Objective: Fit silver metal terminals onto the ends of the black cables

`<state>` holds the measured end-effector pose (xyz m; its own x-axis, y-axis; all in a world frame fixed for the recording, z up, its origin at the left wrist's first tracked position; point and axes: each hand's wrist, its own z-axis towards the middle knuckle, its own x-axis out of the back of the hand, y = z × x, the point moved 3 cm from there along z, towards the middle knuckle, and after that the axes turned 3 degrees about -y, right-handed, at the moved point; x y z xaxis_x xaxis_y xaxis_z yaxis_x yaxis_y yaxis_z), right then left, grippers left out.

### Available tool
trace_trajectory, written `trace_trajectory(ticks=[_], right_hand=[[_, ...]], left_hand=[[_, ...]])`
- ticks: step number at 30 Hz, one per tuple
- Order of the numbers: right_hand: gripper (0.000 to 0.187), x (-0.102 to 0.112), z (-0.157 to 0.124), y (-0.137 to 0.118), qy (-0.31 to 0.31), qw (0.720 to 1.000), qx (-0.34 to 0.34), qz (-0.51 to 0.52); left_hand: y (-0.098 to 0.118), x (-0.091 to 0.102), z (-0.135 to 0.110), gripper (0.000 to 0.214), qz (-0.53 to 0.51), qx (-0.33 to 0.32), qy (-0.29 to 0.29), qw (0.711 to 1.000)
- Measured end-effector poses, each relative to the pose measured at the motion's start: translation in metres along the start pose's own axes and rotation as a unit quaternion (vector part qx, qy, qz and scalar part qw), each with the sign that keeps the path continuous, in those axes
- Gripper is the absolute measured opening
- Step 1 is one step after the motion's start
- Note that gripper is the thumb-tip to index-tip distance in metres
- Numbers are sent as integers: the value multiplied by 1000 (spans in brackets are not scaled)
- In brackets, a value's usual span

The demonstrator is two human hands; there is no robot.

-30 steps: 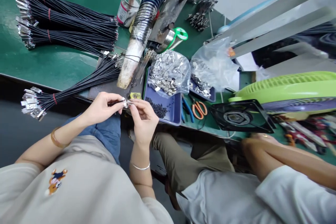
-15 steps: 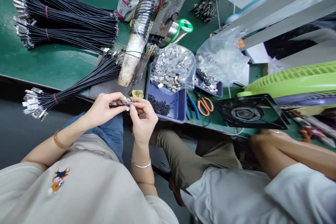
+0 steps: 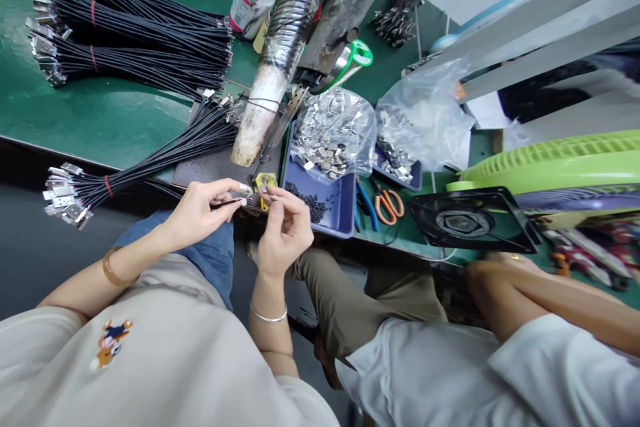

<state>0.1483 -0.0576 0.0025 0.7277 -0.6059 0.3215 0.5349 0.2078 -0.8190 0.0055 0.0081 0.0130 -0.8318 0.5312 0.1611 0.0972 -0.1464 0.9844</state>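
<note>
My left hand (image 3: 203, 209) pinches the end of a thin black wire (image 3: 226, 201) in front of the bench edge. My right hand (image 3: 286, 230) is closed beside it, its fingertips pinched on a small metal clip (image 3: 263, 191) a little apart from the wire's tip. Just behind my fingers lies a small yellow block (image 3: 265, 181). A blue tray (image 3: 336, 210) with tiny black bits and a bag of metal clips (image 3: 333, 137) stands right of my hands.
Bundles of black wires with metal clips (image 3: 130, 33) lie on the green bench; one bundle (image 3: 150, 163) overhangs its edge. A ribbed hose (image 3: 285, 40), a solder spool (image 3: 357, 57), orange scissors (image 3: 387, 203), a black fan (image 3: 473, 220) and a green basket (image 3: 560, 160) crowd the bench. A co-worker's arm (image 3: 545, 300) rests at right.
My hands have drawn slightly apart; the right hand lifted toward the yellow block with the clip, and the wire tip now shows bare between them. The view shifted a little.
</note>
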Motion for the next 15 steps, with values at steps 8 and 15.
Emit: trace_trajectory(ticks=[8, 15], right_hand=[[5, 6, 8, -12, 15, 991, 113, -72], [17, 5, 7, -17, -44, 982, 175, -60]], left_hand=[[-1, -1, 7, 18, -27, 11, 22, 999], [1, -2, 14, 16, -61, 27, 3, 998]])
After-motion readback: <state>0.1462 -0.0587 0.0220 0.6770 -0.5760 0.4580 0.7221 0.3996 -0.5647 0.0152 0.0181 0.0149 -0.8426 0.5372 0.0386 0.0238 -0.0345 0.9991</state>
